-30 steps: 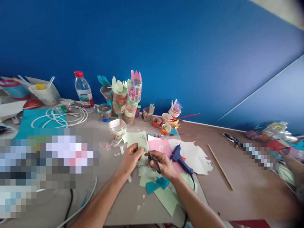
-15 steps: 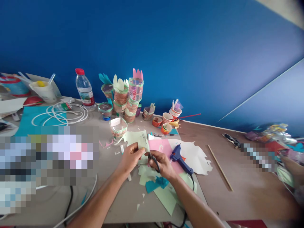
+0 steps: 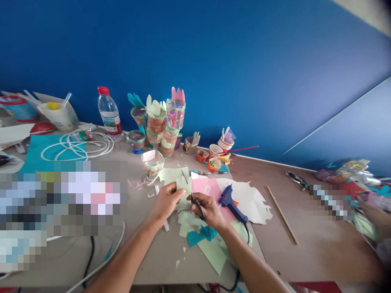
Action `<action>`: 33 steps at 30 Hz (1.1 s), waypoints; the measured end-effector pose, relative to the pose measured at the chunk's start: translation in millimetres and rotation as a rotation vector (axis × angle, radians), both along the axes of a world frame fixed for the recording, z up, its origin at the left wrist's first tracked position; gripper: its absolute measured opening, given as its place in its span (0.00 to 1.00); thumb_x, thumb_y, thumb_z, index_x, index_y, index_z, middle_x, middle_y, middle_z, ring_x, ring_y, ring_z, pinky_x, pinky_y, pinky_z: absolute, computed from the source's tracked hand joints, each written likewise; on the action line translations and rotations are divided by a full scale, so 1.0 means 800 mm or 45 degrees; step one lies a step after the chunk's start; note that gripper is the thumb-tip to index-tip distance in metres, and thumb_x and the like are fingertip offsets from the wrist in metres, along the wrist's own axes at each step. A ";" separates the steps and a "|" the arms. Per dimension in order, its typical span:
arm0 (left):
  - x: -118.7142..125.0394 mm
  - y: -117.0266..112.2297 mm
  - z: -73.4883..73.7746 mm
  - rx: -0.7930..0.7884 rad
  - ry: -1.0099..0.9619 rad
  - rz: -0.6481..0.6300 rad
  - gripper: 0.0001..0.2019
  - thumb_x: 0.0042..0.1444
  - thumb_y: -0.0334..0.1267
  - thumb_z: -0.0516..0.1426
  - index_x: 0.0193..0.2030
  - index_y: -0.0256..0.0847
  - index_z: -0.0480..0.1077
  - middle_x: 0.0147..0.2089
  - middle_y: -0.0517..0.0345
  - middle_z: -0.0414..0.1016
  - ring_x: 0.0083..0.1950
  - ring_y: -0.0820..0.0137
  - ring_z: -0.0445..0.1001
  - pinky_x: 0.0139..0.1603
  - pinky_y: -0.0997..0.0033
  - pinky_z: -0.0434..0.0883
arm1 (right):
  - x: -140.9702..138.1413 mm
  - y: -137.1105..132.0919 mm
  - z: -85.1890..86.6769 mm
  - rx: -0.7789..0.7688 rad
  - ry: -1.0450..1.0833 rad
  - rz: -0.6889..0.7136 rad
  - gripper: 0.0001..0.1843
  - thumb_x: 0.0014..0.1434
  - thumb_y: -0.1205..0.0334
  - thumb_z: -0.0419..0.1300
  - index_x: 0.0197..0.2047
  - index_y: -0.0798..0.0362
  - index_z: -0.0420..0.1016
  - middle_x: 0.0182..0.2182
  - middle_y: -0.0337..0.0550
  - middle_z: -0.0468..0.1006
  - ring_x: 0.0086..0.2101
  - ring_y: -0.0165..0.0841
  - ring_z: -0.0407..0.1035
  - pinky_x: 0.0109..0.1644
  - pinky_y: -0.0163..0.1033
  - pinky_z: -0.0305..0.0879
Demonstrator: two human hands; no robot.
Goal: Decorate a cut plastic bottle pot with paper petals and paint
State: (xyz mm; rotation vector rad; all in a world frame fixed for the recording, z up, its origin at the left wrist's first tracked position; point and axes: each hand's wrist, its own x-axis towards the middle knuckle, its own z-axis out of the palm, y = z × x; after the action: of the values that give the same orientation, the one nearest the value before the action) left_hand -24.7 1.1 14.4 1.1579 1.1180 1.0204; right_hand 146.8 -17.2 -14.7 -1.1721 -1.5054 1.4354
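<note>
White cup [image 3: 58, 121]: yellow item [image 3: 52, 106] inside | hands [image 3: 166, 201] [image 3: 209, 209]: pale-green paper [image 3: 181, 184], scissors [image 3: 199, 207]

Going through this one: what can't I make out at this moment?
Head view:
- Pale green paper: part hidden behind the left hand.
- Scissors: part of the handles covered by the right hand.
- Table, left foreground: things there masked by pixelation.
- Another person's hand: blurred, cut off by the right edge.
- Bottle: label's fine print too small.
</note>
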 end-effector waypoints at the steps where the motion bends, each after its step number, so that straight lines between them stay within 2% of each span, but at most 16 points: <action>1: 0.000 0.000 0.001 0.005 0.002 0.004 0.14 0.45 0.46 0.56 0.18 0.42 0.58 0.17 0.65 0.55 0.23 0.74 0.54 0.24 0.73 0.52 | 0.000 0.000 0.000 0.001 0.000 -0.008 0.28 0.47 0.39 0.64 0.39 0.56 0.72 0.17 0.30 0.58 0.19 0.22 0.49 0.21 0.31 0.47; 4: -0.001 0.002 -0.002 0.023 0.004 0.011 0.14 0.45 0.46 0.56 0.18 0.42 0.59 0.17 0.65 0.55 0.22 0.74 0.54 0.24 0.74 0.53 | -0.001 0.003 -0.001 0.019 -0.011 -0.092 0.28 0.48 0.40 0.63 0.41 0.56 0.71 0.17 0.31 0.60 0.19 0.24 0.53 0.22 0.32 0.51; 7: -0.003 0.005 -0.011 0.037 0.035 0.016 0.13 0.47 0.45 0.56 0.19 0.41 0.60 0.18 0.65 0.57 0.22 0.75 0.55 0.23 0.74 0.53 | 0.002 0.010 0.001 0.103 -0.114 -0.338 0.25 0.51 0.45 0.61 0.45 0.56 0.70 0.20 0.33 0.63 0.21 0.27 0.57 0.25 0.33 0.55; 10: -0.005 0.008 -0.019 0.060 0.101 0.042 0.14 0.48 0.45 0.56 0.19 0.41 0.59 0.17 0.65 0.57 0.22 0.75 0.55 0.23 0.75 0.53 | 0.012 0.019 0.007 0.212 -0.449 -0.569 0.26 0.52 0.50 0.61 0.50 0.56 0.69 0.24 0.36 0.67 0.24 0.30 0.61 0.30 0.36 0.59; 12: -0.006 0.009 -0.021 0.086 0.165 0.070 0.14 0.49 0.46 0.55 0.20 0.41 0.59 0.17 0.66 0.58 0.21 0.75 0.56 0.23 0.75 0.53 | 0.020 0.022 0.012 0.236 -0.717 -0.617 0.26 0.52 0.52 0.61 0.52 0.55 0.69 0.28 0.39 0.71 0.28 0.33 0.65 0.34 0.37 0.61; 16: -0.006 0.011 -0.022 0.148 0.292 0.117 0.13 0.50 0.46 0.53 0.21 0.42 0.60 0.17 0.65 0.60 0.21 0.74 0.59 0.24 0.74 0.55 | 0.028 0.023 0.018 0.203 -1.025 -0.580 0.29 0.55 0.55 0.57 0.59 0.55 0.63 0.37 0.46 0.76 0.37 0.39 0.71 0.41 0.40 0.62; 20: -0.007 0.014 -0.026 0.187 0.366 0.128 0.13 0.49 0.46 0.52 0.20 0.42 0.59 0.17 0.64 0.61 0.20 0.73 0.60 0.24 0.74 0.56 | 0.024 0.021 0.022 0.177 -1.223 -0.525 0.33 0.57 0.56 0.55 0.63 0.58 0.56 0.44 0.52 0.77 0.44 0.44 0.71 0.44 0.41 0.62; 28: -0.010 0.017 -0.032 0.206 0.389 0.125 0.13 0.49 0.44 0.52 0.20 0.42 0.57 0.17 0.66 0.59 0.20 0.74 0.60 0.25 0.74 0.56 | 0.015 0.024 0.029 0.172 -1.549 -0.390 0.22 0.62 0.56 0.51 0.56 0.56 0.68 0.41 0.54 0.80 0.41 0.42 0.75 0.39 0.38 0.61; 33: -0.011 0.018 -0.031 0.180 0.299 0.134 0.10 0.47 0.45 0.53 0.22 0.42 0.61 0.17 0.67 0.60 0.20 0.74 0.60 0.23 0.75 0.56 | 0.009 0.020 0.043 0.219 -1.637 -0.378 0.18 0.62 0.58 0.50 0.51 0.54 0.73 0.44 0.55 0.78 0.40 0.41 0.75 0.39 0.39 0.62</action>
State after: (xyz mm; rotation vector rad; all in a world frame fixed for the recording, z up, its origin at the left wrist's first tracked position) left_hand -33.6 15.8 -10.2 1.3708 1.3197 1.0783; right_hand 154.4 -1.6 19.5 -2.2607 -2.0136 0.2134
